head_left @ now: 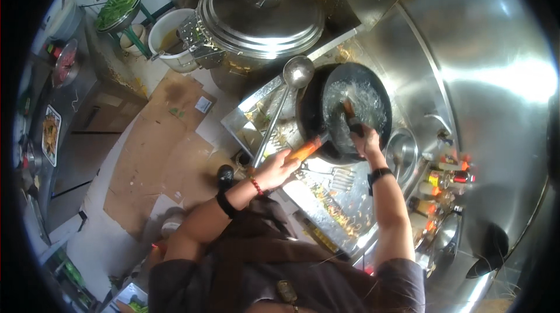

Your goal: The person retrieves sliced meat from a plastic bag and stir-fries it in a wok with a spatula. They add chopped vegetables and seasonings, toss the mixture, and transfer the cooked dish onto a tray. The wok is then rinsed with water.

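A dark wok point(382, 88) sits tilted on the metal stove with moving, splashing water point(364, 94) in it. My left hand point(277, 171) is closed round the wok's orange handle point(306, 148). Over the wok, my right hand point(366, 142) grips a short brush-like tool point(350, 113), brown and dark, whose far end reaches into the water. Splashes blur its exact shape. A long-handled ladle point(298, 72) lies left of the wok, its handle end close to my left wrist.
A large lidded steel pot point(262, 9) stands beyond the stove, beside a white bucket point(169, 24). Flattened cardboard point(154, 155) covers floor at left. Bottles point(434, 187) and a metal bowl point(401, 149) line the right side. Food scraps point(335, 214) and a slotted spatula point(339, 180) lie on the stovetop.
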Demonstrator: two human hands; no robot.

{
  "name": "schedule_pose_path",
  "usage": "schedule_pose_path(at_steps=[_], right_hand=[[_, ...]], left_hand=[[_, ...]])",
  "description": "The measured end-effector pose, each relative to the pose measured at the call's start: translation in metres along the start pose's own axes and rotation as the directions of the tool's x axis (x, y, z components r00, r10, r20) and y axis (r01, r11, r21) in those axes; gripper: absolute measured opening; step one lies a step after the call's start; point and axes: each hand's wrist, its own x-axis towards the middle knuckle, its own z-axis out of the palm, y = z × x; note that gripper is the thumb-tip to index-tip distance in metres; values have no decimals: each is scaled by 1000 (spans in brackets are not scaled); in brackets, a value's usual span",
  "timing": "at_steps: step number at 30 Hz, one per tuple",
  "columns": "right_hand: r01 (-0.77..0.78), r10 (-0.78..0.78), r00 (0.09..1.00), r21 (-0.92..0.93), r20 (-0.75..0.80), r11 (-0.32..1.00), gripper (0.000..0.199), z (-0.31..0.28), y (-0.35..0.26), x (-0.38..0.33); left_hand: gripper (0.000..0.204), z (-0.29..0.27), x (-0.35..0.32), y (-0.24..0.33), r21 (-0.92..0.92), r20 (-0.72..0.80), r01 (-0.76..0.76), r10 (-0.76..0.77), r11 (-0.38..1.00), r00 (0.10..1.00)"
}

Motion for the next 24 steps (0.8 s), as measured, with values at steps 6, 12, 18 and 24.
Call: schedule_pose_path(at_steps=[6, 12, 18, 24], right_hand=[[57, -39, 996, -226, 82, 973, 43, -30, 52, -24], [-213, 159, 975, 446, 155, 869, 34, -19, -78, -21], [24, -117, 891, 212, 438, 977, 57, -96, 115, -69], [70, -44, 998, -707, 55, 704, 36, -103, 79, 72]], left_hand=[[27, -1, 2, -16, -63, 6, 1, -1, 998, 1000], [21, 1, 2, -1, -19, 4, -47, 47, 999, 999], [17, 1, 0, 8, -343, 80, 71, -46, 937, 996], [34, -14, 21, -14, -647, 445, 331, -12, 687, 895]])
